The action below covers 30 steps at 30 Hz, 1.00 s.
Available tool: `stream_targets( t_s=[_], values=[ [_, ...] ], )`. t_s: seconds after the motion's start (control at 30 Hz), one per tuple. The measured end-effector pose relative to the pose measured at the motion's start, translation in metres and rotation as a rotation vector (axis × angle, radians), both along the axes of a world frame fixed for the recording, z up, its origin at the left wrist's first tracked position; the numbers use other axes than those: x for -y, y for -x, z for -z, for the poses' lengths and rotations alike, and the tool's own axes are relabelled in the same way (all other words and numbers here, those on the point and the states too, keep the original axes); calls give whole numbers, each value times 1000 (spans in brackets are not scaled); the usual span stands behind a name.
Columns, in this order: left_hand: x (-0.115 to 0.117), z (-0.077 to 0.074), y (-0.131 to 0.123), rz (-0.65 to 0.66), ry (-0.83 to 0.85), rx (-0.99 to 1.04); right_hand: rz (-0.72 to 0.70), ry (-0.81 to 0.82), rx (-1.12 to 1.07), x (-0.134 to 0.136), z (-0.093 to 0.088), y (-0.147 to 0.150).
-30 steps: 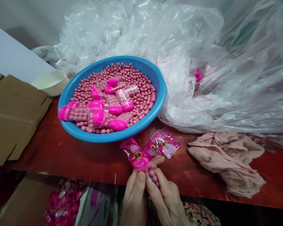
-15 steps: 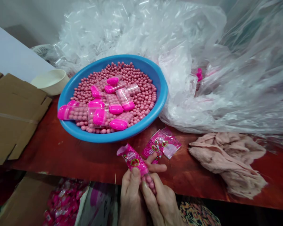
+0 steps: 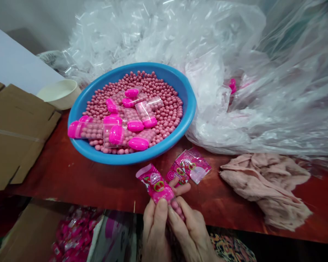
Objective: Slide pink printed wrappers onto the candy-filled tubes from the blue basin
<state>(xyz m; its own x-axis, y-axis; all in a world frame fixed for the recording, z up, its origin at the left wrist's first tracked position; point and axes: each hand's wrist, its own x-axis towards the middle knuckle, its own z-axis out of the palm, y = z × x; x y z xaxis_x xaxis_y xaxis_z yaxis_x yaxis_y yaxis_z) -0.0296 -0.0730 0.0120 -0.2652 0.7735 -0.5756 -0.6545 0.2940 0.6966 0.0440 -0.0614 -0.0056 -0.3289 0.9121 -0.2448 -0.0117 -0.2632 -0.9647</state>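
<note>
**Item 1, my hands.** My left hand (image 3: 155,233) is closed on a printed pink sachet (image 3: 155,183), thumb on its front and fingers (image 3: 182,189) behind it. Those fingers sit drawn in compared with the earlier frame, where they lay straighter. My right hand (image 3: 192,231) is closed on a clear tube of pink beads (image 3: 177,211) that sticks out of the sachet's lower end.

**Item 2, near the front edge of the worktop (image 3: 71,185).** The sachet and tube are held just above this red surface, below the basin.

**Item 3, just beyond my hands.** Two more pink sachets (image 3: 191,166) lie overlapping.

**Item 4, centre.** A blue plastic basin (image 3: 125,159) holds loose pink beads (image 3: 166,105) and several pink-capped tubes (image 3: 84,130), lying as they did earlier.

**Item 5, right.** A crumpled pale pink cloth (image 3: 265,189) lies on the worktop, below a clear plastic bag (image 3: 235,116) of clear tubes.

**Item 6, left.** A cardboard flap (image 3: 16,127) lies by a white bowl (image 3: 60,94).

**Item 7, below the front edge.** A cardboard box (image 3: 22,233) holds pink sachets (image 3: 73,233).
</note>
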Motion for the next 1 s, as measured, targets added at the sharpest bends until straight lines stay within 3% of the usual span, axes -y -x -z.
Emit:
stream_targets(
  t_s=[0.13, 0.27, 0.37, 0.47, 0.6, 0.77, 0.87, 1.0],
  values=[
    [2, 5, -6, 23, -9, 35, 51, -92, 80, -8, 3, -9],
    [1, 9, -1, 23, -55, 49, 112, 94, -72, -17, 0, -19],
    [0, 9, 15, -119, -119, -188, 89, 257, -187, -17, -1, -24],
    [-2, 10, 35, -234, -248, -552, 110, 292, -195, -15, 0, -27],
    [-4, 13, 54, -67, -407, -944, 87, 294, -170, -16, 0, -29],
    [-13, 8, 62, 101, -383, -1112, 36, 234, -93, -19, 1, -33],
    [-18, 3, 64, 132, -263, -973, 22, 202, -59, -19, 5, -37],
    [-19, -4, 61, 167, -242, -420, -7, 264, -164, -21, 10, -37]
  ],
)
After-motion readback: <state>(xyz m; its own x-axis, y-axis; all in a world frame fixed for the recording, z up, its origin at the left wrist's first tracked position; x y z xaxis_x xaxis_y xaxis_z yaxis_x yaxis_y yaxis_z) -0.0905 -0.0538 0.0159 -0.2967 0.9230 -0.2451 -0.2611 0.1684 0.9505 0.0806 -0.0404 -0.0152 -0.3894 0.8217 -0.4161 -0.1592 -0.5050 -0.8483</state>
